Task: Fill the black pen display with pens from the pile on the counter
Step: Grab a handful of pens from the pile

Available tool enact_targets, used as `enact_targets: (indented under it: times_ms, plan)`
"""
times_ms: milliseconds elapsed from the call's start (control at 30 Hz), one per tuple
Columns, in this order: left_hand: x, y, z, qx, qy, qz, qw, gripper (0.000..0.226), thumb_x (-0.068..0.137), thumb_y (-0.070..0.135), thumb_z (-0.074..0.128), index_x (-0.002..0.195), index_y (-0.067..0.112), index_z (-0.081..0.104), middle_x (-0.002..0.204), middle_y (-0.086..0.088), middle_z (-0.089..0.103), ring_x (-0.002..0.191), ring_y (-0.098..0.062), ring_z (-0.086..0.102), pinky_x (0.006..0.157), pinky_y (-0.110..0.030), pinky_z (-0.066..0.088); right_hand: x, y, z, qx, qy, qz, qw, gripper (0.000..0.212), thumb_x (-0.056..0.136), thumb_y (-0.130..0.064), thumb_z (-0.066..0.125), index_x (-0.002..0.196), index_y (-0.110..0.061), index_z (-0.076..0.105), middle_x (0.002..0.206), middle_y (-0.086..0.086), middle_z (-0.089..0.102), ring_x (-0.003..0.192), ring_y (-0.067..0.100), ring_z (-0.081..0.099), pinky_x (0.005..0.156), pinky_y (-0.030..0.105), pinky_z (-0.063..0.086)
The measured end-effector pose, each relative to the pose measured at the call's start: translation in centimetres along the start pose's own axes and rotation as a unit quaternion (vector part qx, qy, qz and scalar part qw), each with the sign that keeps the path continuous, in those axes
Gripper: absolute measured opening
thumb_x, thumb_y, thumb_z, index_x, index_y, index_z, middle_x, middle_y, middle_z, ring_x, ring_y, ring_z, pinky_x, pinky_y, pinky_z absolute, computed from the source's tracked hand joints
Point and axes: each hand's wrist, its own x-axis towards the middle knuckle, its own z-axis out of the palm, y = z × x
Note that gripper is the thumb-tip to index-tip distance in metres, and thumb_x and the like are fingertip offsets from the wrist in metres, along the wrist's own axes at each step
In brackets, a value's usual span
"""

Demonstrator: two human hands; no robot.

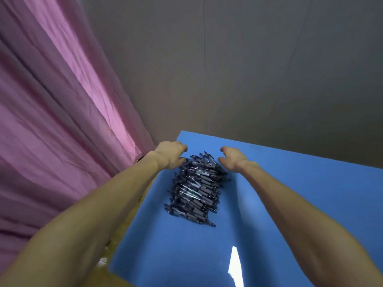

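On the blue counter (290, 204) ahead of us lies the pile of pens (194, 187) — dark barrels heaped roughly side by side, which should make them easy to gather. We reach out with our left hand (170, 155) and right hand (233, 159) to the far end of the heap, one on each side, fingers curled inward and holding nothing; whether they touch the pens we cannot tell. We judge this flanking pose suits scooping a bunch — the black pen display is out of view. A pink curtain (62, 121) hangs at left.
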Motion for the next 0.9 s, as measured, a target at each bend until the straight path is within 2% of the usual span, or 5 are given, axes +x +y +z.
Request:
enact_targets:
  times_ms: [133, 300, 467, 733, 900]
  plan:
    - [4.9, -0.1, 1.0, -0.023, -0.027, 0.002, 0.999, 0.043, 0.104, 0.037, 0.048, 0.144, 0.019, 0.048, 0.138, -0.005, 0.058, 0.122, -0.029, 0.058, 0.091, -0.038, 0.047, 3.4, 0.1, 0.8, -0.014, -0.014, -0.002, 1.000, 0.043, 0.100, -0.029, 0.050, 0.139, -0.010, 0.054, 0.143, 0.013, 0.056, 0.133, 0.034, 0.047, 0.107, 0.042, 0.044]
    - [10.0, -0.3, 3.4, -0.039, -0.065, 0.008, 0.997, 0.040, 0.103, 0.036, 0.050, 0.141, 0.022, 0.052, 0.137, -0.003, 0.061, 0.123, -0.025, 0.058, 0.094, -0.036, 0.046, 6.7, 0.1, 2.5, -0.005, -0.040, -0.001, 0.999, 0.037, 0.098, -0.035, 0.057, 0.127, -0.013, 0.061, 0.127, 0.010, 0.065, 0.118, 0.031, 0.058, 0.097, 0.040, 0.051]
    - [13.1, -0.4, 5.5, -0.060, -0.095, 0.018, 0.994, 0.039, 0.099, 0.038, 0.057, 0.135, 0.024, 0.056, 0.127, -0.001, 0.067, 0.115, -0.025, 0.062, 0.084, -0.034, 0.046, 8.6, 0.1, 3.4, -0.020, -0.049, -0.007, 0.999, 0.035, 0.092, -0.039, 0.067, 0.118, -0.016, 0.066, 0.116, 0.006, 0.069, 0.108, 0.028, 0.062, 0.089, 0.037, 0.054]
    - [16.1, 0.4, 6.3, -0.088, -0.059, 0.062, 0.992, 0.043, 0.095, 0.036, 0.061, 0.133, 0.019, 0.055, 0.124, -0.006, 0.067, 0.114, -0.030, 0.061, 0.087, -0.038, 0.048, 9.8, 1.2, 2.9, 0.006, -0.045, 0.012, 0.999, 0.032, 0.089, -0.038, 0.067, 0.118, -0.025, 0.067, 0.114, 0.000, 0.071, 0.108, 0.025, 0.065, 0.084, 0.032, 0.050]
    - [16.1, 0.7, 6.6, -0.150, -0.041, 0.075, 0.985, 0.050, 0.095, 0.021, 0.057, 0.144, 0.016, 0.047, 0.129, -0.005, 0.062, 0.118, -0.028, 0.058, 0.094, -0.038, 0.047, 9.7, 0.8, 3.0, -0.007, -0.041, 0.026, 0.999, 0.053, 0.082, -0.063, 0.069, 0.115, -0.023, 0.059, 0.104, 0.000, 0.068, 0.097, 0.024, 0.061, 0.076, 0.033, 0.047]
